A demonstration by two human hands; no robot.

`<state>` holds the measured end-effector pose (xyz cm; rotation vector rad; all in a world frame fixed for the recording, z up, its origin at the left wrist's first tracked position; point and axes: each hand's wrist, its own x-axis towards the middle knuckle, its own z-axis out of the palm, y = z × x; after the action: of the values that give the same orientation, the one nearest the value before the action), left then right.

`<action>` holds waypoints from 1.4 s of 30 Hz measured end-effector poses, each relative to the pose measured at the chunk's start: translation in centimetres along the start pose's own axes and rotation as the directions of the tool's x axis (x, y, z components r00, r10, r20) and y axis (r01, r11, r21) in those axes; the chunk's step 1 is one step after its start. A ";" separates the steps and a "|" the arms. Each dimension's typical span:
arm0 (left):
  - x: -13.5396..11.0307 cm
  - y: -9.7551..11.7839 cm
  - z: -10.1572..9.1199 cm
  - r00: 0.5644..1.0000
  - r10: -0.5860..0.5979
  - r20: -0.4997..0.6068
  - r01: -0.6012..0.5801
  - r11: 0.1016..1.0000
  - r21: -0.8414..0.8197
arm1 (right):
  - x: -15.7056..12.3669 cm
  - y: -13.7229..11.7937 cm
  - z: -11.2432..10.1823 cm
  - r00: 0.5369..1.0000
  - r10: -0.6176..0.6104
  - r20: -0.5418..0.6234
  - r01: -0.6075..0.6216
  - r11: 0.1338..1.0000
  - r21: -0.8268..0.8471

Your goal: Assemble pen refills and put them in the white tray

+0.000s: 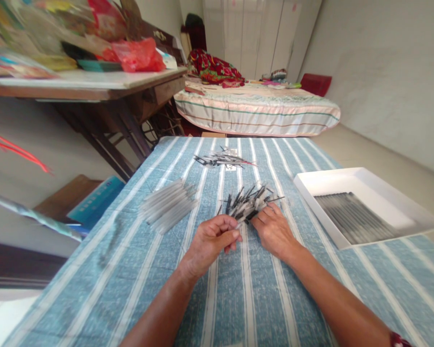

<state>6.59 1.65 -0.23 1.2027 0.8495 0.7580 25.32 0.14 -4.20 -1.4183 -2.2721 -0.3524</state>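
A loose heap of short black and whitish slim pieces (244, 205) lies in the middle of the striped cloth. At its near left edge is my left hand (217, 236), thumb and fingers pinched together; what they hold, if anything, is too small to name. My right hand (273, 229) rests against the heap's right side with curled fingers, their tips partly hidden among the pieces. Left of the heap, translucent pale tubes (169, 205) lie side by side in a flat bundle. Farther back is a scattered pile of thin dark and clear sticks (222, 158), with a reddish one among them.
On the right, an open white box (379, 193) holds a neat row of dark slender sticks (352, 219). The blue striped cloth (144, 284) covers the work surface. A wooden table (148, 79) with bags stands at back left, a bed (256, 111) behind.
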 end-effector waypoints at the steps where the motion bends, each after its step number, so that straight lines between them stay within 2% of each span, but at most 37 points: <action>1: 0.0 0.0 0.0 1.000 -0.003 0.004 0.003 1.000 0.001 | 0.0 -0.1 -0.2 0.998 0.055 -0.037 -0.051 0.994 0.099; 2: 0.0 -0.1 0.0 1.000 -0.006 0.007 0.006 1.000 0.005 | 0.0 -0.2 -0.3 0.987 0.142 -0.068 -0.123 0.964 0.237; 3: 0.0 -0.1 -0.1 1.000 -0.009 0.011 0.009 1.000 0.009 | -0.1 -0.3 -0.5 0.964 0.255 -0.078 -0.203 0.890 0.407; 4: 0.0 -0.2 -0.1 1.000 -0.010 0.012 0.010 1.000 0.013 | -0.1 -0.4 -0.6 0.924 0.378 -0.052 -0.277 0.759 0.589; 6: 0.0 -0.2 -0.1 1.000 -0.010 0.013 0.010 1.000 0.024 | 0.0 -0.7 -0.9 0.820 0.562 0.104 -0.354 0.357 0.864; 7: 0.1 -0.3 -0.1 1.000 -0.009 0.013 0.009 1.000 0.028 | 0.0 -0.9 -0.9 0.775 0.601 0.195 -0.350 0.151 0.925; 8: 0.0 -0.3 0.0 1.000 -0.009 0.015 0.009 0.999 0.032 | 0.0 -1.1 -1.0 0.742 0.614 0.268 -0.325 -0.019 0.946; 9: 0.0 -0.3 0.0 1.000 -0.011 0.018 0.010 0.999 0.036 | 0.1 -1.2 -1.1 0.722 0.614 0.317 -0.294 -0.142 0.945; 10: 0.0 -0.3 0.0 1.000 -0.012 0.022 0.012 0.999 0.039 | 0.2 -1.4 -1.1 0.712 0.609 0.349 -0.267 -0.224 0.937; 12: 0.0 -0.2 0.1 0.999 -0.019 0.027 0.018 0.999 0.042 | 0.3 -1.8 -1.3 0.710 0.595 0.376 -0.234 -0.305 0.923; 16: -0.1 -0.3 0.3 0.999 -0.033 0.022 0.032 0.998 0.057 | 0.4 -2.3 -1.4 0.712 0.575 0.402 -0.232 -0.348 0.908; 21: 0.0 -0.4 0.3 0.999 -0.030 0.026 0.028 0.997 0.078 | 0.4 -2.6 -1.4 0.703 0.593 0.393 -0.236 -0.327 0.915; 25: 0.0 -0.4 0.2 0.999 -0.038 0.029 0.035 0.995 0.089 | 0.4 -2.7 -1.4 0.723 0.567 0.393 -0.259 -0.305 0.916; 28: 0.0 -0.4 0.2 0.999 -0.037 0.029 0.035 0.995 0.092 | 0.2 -2.3 -0.9 0.719 0.583 0.378 -0.296 -0.235 0.926; 30: 0.0 -0.5 0.3 0.999 -0.035 0.028 0.032 0.995 0.092 | 0.0 -1.6 -0.4 0.713 0.608 0.349 -0.367 -0.101 0.925; 33: 0.1 -0.6 0.2 0.999 -0.034 0.019 0.032 0.995 0.089 | -0.4 -0.2 0.2 0.739 0.619 0.266 -0.474 0.197 0.858; 35: 0.1 -0.6 0.2 0.999 -0.034 0.020 0.032 0.995 0.093 | -0.6 0.7 -0.1 0.787 0.594 0.166 -0.486 0.431 0.760; 37: 0.1 -0.6 0.2 0.999 -0.031 0.027 0.028 0.995 0.098 | -0.8 1.4 -0.9 0.862 0.493 0.113 -0.454 0.654 0.605; 39: 0.1 -0.5 0.2 0.999 -0.024 0.028 0.022 0.995 0.102 | -0.9 2.0 -2.1 0.919 0.339 0.202 -0.394 0.813 0.428; 40: 0.1 -0.5 0.2 0.999 -0.022 0.024 0.020 0.994 0.104 | -0.9 2.1 -2.7 0.919 0.270 0.289 -0.363 0.865 0.346; 42: 0.1 -0.5 0.3 1.000 -0.023 0.017 0.021 0.993 0.114 | -0.9 2.1 -3.6 0.867 0.192 0.461 -0.309 0.931 0.193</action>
<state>6.89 1.53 -0.65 1.2972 0.8988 0.6871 28.39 -1.16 -1.52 -1.7558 -2.3038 0.3774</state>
